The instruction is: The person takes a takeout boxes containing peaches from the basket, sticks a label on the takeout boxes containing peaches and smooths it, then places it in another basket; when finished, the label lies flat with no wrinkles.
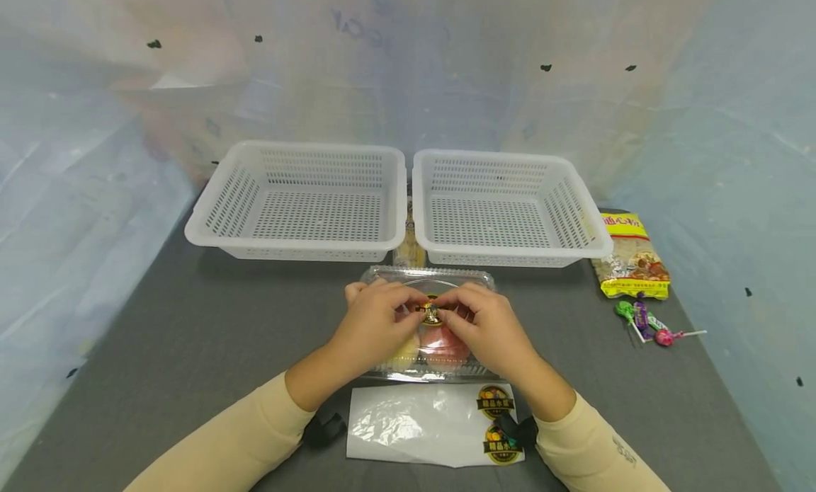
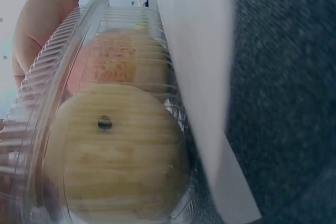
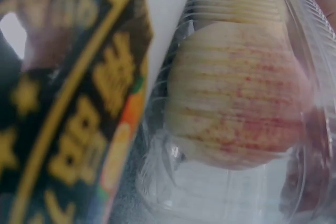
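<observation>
A clear plastic clamshell box (image 1: 389, 274) lies on the table with fruit showing through its walls. Inside, a reddish apple (image 3: 236, 98) sits beside a pale yellow round fruit (image 2: 121, 150). On top of the lid is a round black-and-gold sticker (image 1: 432, 315). My left hand (image 1: 379, 318) pinches its left side between thumb and fingers. From the other side my right hand (image 1: 487, 322) pinches the right edge, with the fingertips close together over the lid. In front of the box lies a white backing sheet (image 1: 408, 421) with two more such stickers (image 1: 495, 401) on its right end.
Behind the box stand two white perforated baskets, one on the left (image 1: 296, 244) and one on the right (image 1: 510, 253). A yellow food packet (image 1: 634, 258) lies at the right, with lollipops (image 1: 664, 336) and a purple-wrapped candy (image 1: 640, 316) before it. Some packaging (image 1: 409, 248) shows between the baskets.
</observation>
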Demonstrator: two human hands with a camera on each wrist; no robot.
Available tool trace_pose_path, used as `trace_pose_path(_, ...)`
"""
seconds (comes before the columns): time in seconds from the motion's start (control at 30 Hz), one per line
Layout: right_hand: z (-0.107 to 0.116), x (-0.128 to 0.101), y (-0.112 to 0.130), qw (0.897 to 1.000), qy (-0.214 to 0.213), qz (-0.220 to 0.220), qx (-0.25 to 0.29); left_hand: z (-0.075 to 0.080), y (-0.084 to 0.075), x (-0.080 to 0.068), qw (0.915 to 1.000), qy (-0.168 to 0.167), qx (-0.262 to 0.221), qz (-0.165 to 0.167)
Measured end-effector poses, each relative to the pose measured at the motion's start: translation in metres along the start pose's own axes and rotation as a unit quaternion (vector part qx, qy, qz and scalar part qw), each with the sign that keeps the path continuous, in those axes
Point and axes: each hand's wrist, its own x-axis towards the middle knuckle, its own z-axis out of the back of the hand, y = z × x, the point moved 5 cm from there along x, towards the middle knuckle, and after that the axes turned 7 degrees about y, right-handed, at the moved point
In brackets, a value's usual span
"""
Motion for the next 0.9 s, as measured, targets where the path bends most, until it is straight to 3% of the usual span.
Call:
trace_pose_path(0.63, -0.003, 0.0, 0.004, 0.998, 0.017, 0.004, -0.065, -0.003, -0.005, -0.001, 0.9969, -0.008, 0.071, -0.031)
trace_pose_path(0.77, 0.0, -0.002, 0.005, 0.995, 0.025, 0.017, -0.09, -0.002, -0.005, -0.003, 0.9927, -0.012, 0.102, -0.064)
trace_pose_path(0.9, 0.002, -0.005, 0.011, 0.984, 0.04, 0.076, -0.153, -0.001, -0.008, -0.009, 0.9814, -0.005, 0.147, -0.123)
